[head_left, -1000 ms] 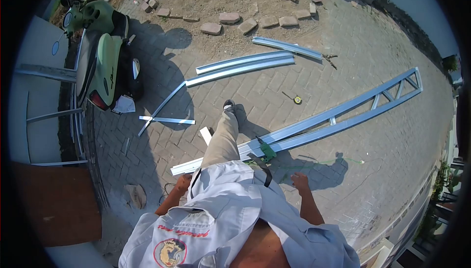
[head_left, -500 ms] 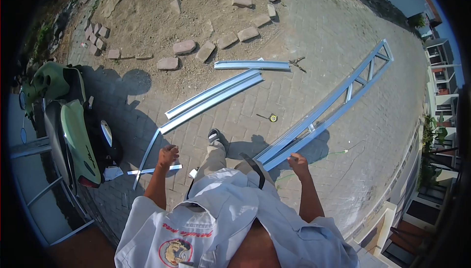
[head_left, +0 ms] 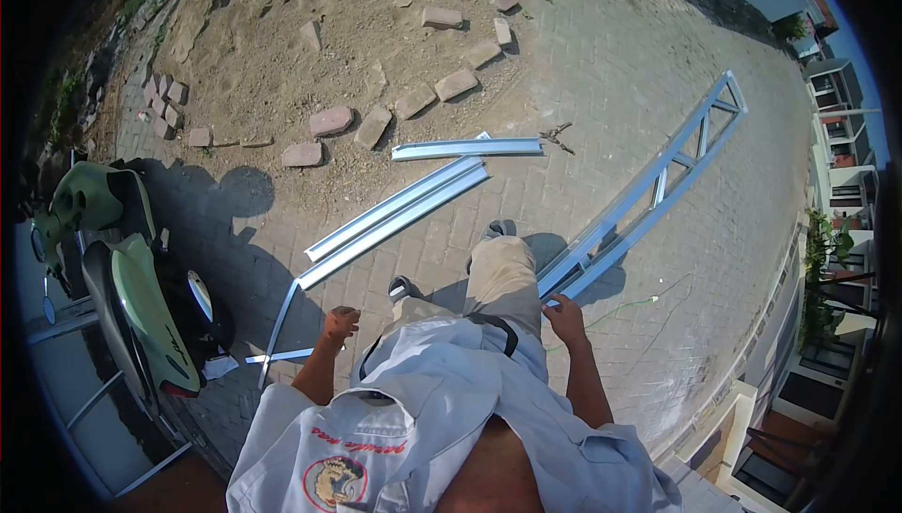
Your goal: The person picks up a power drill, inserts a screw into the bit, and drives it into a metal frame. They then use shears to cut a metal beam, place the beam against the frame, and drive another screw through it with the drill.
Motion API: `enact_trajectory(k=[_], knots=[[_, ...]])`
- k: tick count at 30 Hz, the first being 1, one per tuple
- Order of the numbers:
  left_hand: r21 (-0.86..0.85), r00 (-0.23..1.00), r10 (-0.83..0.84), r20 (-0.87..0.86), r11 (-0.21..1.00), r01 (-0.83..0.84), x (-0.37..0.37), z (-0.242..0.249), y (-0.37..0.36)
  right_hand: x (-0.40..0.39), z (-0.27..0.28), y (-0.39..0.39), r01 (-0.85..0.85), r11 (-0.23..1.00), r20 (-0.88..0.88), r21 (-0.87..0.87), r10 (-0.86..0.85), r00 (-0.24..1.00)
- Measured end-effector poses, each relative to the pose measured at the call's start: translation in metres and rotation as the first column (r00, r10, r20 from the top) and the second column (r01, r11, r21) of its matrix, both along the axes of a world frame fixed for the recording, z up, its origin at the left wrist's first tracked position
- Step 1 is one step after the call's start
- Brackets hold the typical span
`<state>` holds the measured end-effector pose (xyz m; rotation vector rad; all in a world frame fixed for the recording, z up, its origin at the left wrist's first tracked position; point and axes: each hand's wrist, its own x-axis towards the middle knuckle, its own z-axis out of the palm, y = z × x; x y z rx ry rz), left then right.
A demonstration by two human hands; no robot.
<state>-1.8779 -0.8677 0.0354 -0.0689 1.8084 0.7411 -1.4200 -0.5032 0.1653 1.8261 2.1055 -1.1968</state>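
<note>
My left hand (head_left: 341,323) hangs at my side with fingers loosely bent and apart, holding nothing I can see. Close by on the paving are a thin metal strip (head_left: 280,330) and a short flat metal piece (head_left: 272,357). My right hand (head_left: 564,318) is loosely curled, with nothing visible in it. In the view it overlaps the near end of a long metal truss (head_left: 648,222); whether it touches cannot be told. Ahead lie two long metal channels (head_left: 395,222) side by side and a shorter channel (head_left: 465,148).
A green scooter (head_left: 141,297) stands at the left. Several loose paving blocks (head_left: 373,126) edge a sand patch (head_left: 272,53). A dark clamp-like tool (head_left: 556,137) lies beyond the short channel. A thin green line (head_left: 620,308) runs over the paving at right.
My right leg has stepped forward; the tape measure is no longer visible. My left hand has moved slightly right and down in view. The metal pieces keep their arrangement on the ground.
</note>
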Motion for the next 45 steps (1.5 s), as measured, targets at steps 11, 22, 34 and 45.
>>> enact_trajectory(k=[11,22,34,45], knots=[[-0.159,0.951,0.243,-0.189,0.948,-0.274,0.104,-0.048,0.165,-0.156,-0.19,0.292,-0.589,0.754,-0.023,-0.291,0.61,0.792],[-0.761,0.971,-0.211,0.116,0.609,0.223,0.181,-0.078,0.331,-0.349,-0.52,0.352,-0.774,0.51,0.051,-0.374,0.845,0.532],[-0.743,0.996,-0.089,-0.016,0.667,0.048,0.178,-0.091,0.297,-0.404,-0.691,0.328,-0.945,0.222,0.28,-0.238,0.948,0.152],[-0.711,0.998,-0.063,-0.012,0.702,0.036,0.174,-0.088,0.299,-0.429,-0.576,0.345,-0.936,0.322,0.004,-0.144,0.946,0.324]])
